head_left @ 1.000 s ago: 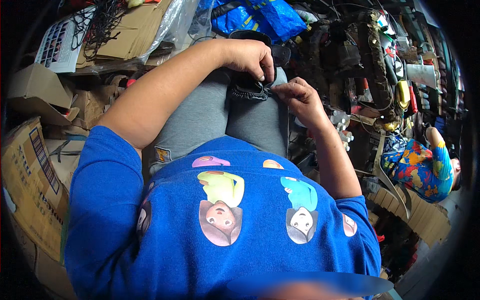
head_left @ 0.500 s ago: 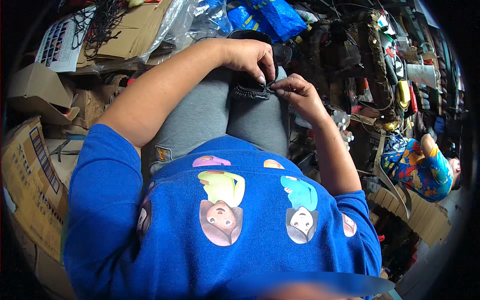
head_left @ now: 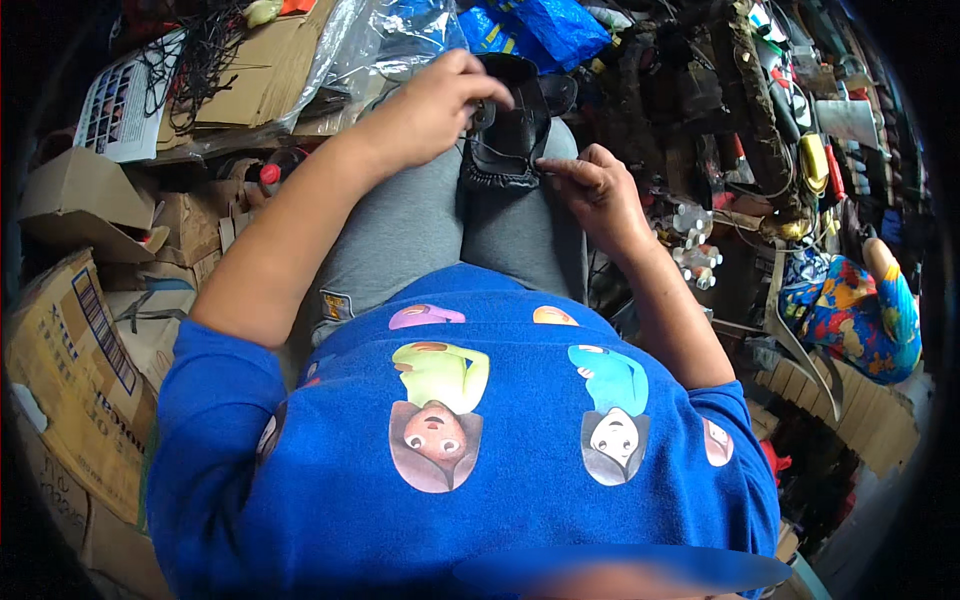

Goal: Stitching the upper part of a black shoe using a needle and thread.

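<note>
my left hand had its grip closed on the black shoe resting on my knees. my right hand pinched the shoe's gathered edge, cardboard boxes beside me.

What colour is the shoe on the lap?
Black; the shoe shows best in the head view.

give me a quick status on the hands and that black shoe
Left hand gripping the top of the black shoe on the lap. Right hand pinching its lower edge with the fingertips. Nothing between hands and shoe; cardboard boxes and clutter all round.
</note>
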Demonstrator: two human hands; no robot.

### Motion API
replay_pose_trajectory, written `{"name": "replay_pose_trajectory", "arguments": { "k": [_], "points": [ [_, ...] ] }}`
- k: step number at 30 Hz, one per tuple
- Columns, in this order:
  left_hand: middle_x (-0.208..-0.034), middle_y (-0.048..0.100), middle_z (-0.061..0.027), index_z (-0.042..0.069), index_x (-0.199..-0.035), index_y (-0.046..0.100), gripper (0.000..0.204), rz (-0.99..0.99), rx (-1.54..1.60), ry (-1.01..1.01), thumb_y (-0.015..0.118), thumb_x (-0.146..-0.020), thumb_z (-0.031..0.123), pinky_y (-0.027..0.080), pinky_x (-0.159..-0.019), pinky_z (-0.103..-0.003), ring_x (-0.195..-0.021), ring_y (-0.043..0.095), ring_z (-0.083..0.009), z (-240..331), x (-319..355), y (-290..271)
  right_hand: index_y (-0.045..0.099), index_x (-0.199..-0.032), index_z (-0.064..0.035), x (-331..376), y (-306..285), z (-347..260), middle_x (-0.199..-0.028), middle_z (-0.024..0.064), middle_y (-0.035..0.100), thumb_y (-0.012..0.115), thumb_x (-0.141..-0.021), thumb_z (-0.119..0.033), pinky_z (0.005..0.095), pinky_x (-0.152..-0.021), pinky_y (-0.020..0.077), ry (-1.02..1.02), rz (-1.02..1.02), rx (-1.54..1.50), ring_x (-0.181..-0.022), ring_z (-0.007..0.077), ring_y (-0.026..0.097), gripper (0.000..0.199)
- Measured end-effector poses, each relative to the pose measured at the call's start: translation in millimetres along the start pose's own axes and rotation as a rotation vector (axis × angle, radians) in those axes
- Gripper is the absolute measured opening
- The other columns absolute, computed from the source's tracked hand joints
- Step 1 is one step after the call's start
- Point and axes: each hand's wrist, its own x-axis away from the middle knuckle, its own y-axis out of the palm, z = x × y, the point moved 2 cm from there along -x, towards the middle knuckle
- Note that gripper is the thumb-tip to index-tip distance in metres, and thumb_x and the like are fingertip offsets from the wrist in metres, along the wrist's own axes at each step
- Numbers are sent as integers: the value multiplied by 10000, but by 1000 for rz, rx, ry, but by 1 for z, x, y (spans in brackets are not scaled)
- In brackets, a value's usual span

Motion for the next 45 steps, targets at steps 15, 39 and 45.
{"name": "replay_pose_trajectory", "arguments": {
  "k": [15,39,45],
  "points": [
    [-821,572,-7,110,-913,646,102,137,-40,-109,627,-822,152,380,-776,-310,-859,543,-160,3,36,-5,690,-1069,-232,3,-4,8,-765,66,529,637,-760,-84,375,-748,398,-110,-84,170,-770,244,535,346],
    [-910,629,-17,31,-1017,657,175,593,-41,-204,611,-851,63,450,-791,-232,-859,584,-102,-35,84,-144,706,-1011,-221,8,3,-6,-750,34,561,625,-794,-110,388,-816,355,-194,36,412,-816,213,559,256],
    [-775,577,-9,151,-819,698,155,157,-362,49,694,-676,90,358,-794,-365,-858,538,-195,28,58,-10,714,-981,-206,-3,-2,-11,-727,33,576,635,-779,-128,387,-819,361,-80,-45,313,-793,212,578,230]
  ]
}}
